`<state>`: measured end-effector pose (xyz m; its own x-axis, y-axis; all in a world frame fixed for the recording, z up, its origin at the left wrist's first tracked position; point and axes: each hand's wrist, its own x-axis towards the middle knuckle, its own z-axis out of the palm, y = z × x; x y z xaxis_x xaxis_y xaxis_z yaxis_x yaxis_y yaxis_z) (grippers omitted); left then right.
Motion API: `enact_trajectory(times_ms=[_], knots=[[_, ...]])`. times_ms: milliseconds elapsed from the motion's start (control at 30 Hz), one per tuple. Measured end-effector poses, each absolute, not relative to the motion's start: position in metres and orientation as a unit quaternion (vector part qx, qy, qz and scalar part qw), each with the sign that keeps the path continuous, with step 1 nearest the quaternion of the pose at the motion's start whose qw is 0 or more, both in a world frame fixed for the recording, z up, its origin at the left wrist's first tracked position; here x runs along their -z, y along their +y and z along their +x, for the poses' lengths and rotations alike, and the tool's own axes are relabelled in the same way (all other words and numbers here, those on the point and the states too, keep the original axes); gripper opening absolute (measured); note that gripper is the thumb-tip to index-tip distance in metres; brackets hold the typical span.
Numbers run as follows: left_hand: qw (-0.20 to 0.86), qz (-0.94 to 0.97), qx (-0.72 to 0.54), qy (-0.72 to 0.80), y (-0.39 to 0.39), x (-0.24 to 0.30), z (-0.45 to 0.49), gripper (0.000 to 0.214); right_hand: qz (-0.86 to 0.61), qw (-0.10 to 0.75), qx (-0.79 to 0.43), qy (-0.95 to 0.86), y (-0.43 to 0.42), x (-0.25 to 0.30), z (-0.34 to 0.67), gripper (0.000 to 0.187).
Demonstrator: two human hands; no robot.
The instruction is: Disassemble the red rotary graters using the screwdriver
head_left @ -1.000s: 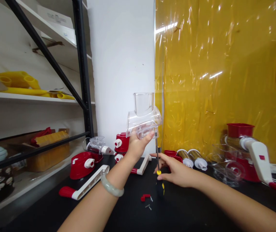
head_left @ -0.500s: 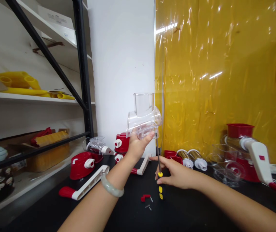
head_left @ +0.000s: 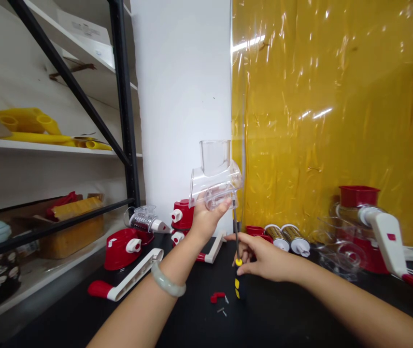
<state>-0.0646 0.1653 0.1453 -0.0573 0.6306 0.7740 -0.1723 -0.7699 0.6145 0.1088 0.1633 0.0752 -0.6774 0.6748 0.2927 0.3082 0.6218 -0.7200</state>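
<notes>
Raised above the black table, a clear plastic grater housing (head_left: 215, 169) with a square chute on top is held from below by my left hand (head_left: 208, 217), its fingers wrapped round the base. My right hand (head_left: 255, 258) grips a screwdriver (head_left: 237, 275) with a black and yellow handle, thumb and fingers at the top of the handle. The shaft points upward and its tip meets the underside of the housing at the right. Below my hands lie a small red plastic part (head_left: 217, 297) and several small metal pieces (head_left: 222, 311), perhaps screws or pins.
On the left are a red base (head_left: 121, 249) and a white crank with red grip (head_left: 135, 275). Grater drums (head_left: 291, 239) lie behind my right hand. An assembled red and white grater (head_left: 365, 217) stands right. Black-framed shelving (head_left: 122, 96) rises left; a yellow curtain (head_left: 329, 121) hangs behind.
The screwdriver's handle has shifted slightly left and turned in my right hand, its yellow patches showing differently. My left hand and the housing stay almost still.
</notes>
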Motion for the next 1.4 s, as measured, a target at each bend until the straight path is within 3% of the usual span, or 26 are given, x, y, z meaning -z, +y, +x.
enact_trajectory(times_ms=[400,600,767,933,1133,1267,1400], knots=[[0.28,0.624,-0.707,0.18,0.166,-0.144,-0.064,0.046,-0.246,0.284,-0.33,-0.866,0.16,-0.078,0.112,0.06],[0.285,0.625,-0.705,0.177,0.165,-0.145,-0.064,0.048,-0.299,0.3,-0.241,-0.873,0.159,-0.08,0.112,0.08],[0.283,0.625,-0.706,0.176,0.165,-0.145,-0.064,0.049,-0.249,0.269,-0.311,-0.877,0.155,-0.084,0.114,0.064],[0.282,0.626,-0.705,0.179,0.165,-0.145,-0.064,0.05,-0.311,0.292,-0.224,-0.876,0.156,-0.083,0.113,0.082],[0.284,0.624,-0.705,0.182,0.166,-0.144,-0.064,0.05,-0.272,0.284,-0.279,-0.876,0.157,-0.082,0.113,0.072],[0.282,0.624,-0.706,0.183,0.166,-0.145,-0.064,0.05,-0.302,0.295,-0.22,-0.88,0.158,-0.082,0.114,0.08],[0.284,0.625,-0.704,0.183,0.165,-0.145,-0.064,0.048,-0.247,0.272,-0.285,-0.885,0.154,-0.086,0.115,0.08]])
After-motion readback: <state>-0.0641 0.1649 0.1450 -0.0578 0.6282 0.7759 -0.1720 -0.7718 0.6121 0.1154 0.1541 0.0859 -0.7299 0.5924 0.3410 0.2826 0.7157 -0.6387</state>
